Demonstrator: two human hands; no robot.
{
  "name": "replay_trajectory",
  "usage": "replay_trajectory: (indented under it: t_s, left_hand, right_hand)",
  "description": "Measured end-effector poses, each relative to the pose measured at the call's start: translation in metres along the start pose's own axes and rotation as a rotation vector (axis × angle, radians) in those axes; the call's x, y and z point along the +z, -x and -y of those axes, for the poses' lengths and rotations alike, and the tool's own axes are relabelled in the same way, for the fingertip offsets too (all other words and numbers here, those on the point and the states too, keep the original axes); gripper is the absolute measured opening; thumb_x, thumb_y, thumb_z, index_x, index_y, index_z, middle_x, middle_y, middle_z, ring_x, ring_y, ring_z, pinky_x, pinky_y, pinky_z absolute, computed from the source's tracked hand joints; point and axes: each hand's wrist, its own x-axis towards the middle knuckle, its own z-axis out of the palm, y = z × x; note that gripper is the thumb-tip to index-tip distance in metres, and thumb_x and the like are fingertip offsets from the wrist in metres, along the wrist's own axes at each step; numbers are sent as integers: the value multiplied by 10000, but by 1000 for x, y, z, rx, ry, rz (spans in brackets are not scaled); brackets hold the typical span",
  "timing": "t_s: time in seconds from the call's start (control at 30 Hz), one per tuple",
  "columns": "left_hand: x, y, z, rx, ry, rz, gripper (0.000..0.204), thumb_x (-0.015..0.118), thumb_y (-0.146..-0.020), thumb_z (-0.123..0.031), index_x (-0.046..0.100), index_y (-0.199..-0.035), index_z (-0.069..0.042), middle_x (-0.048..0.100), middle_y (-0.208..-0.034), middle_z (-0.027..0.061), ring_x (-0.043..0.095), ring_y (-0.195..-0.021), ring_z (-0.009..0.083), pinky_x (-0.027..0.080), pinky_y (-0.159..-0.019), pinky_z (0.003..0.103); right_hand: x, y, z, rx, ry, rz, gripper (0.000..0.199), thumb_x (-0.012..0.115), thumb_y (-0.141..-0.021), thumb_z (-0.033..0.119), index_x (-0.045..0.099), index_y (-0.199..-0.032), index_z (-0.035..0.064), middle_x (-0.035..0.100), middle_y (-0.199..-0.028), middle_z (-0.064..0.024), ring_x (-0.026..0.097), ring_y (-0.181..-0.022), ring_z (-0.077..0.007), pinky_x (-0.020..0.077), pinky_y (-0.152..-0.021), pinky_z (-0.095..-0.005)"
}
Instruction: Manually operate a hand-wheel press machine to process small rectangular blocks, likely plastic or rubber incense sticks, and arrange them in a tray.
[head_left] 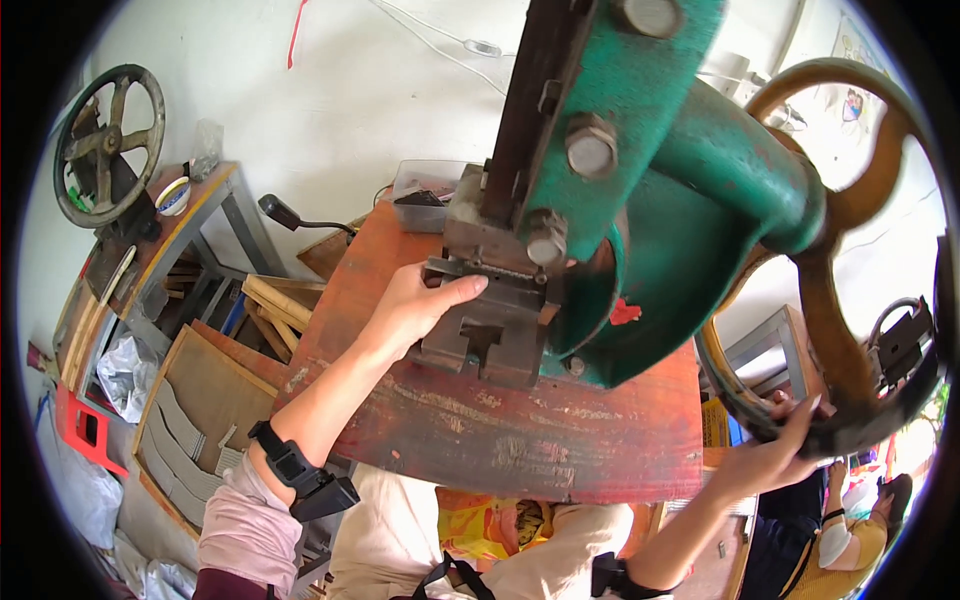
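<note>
A green hand press (660,240) stands in front of me on a worn reddish wooden table (480,430). At its dark metal die block (470,345), my left hand (425,305) is closed, thumb laid along the top under the ram. Most of its fingers are bent out of sight, and whatever they pinch cannot be made out. To the right, my right hand (775,450) wraps round the lower rim of the press's big handwheel (845,330). Several large bolts (590,150) hold the press's upper part.
Behind the press sits a clear plastic box (425,190) with dark pieces. At left, another handwheel (110,145) rises above a bench; a shallow tray (185,440) below holds grey strips. A small lamp (285,212) reaches in. Another person (850,540) is at lower right.
</note>
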Motion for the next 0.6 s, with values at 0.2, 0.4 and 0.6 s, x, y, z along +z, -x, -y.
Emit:
replay_trajectory:
  t_s: [0.2,0.4,0.6]
  left_hand:
    - [8,5,-15,-106,-133,-29,585,775,-733,-328,554,-1102,69,621,-993,104,569,-905,142,457,-782,285]
    - [4,10,-22,511,-871,-371,504,740,-755,-311,561,-1037,66,632,-898,175,615,-825,283,483,-739,366]
    - [-22,72,-27,730,-1032,-169,191,711,-760,-151,608,-859,-23,627,-786,122,592,-724,308,464,-620,408]
  right_hand:
    - [-11,-146,78,132,393,515,230,627,-854,289,560,-764,88,408,-515,32,385,-447,-62,308,-451,-209]
    - [85,-164,161,-154,657,686,436,614,-841,315,578,-831,-119,585,-659,-150,567,-515,-211,454,-517,-323]
    - [110,-164,175,-213,1142,641,391,609,-840,275,591,-877,-114,606,-713,-173,599,-585,-238,481,-614,-374]
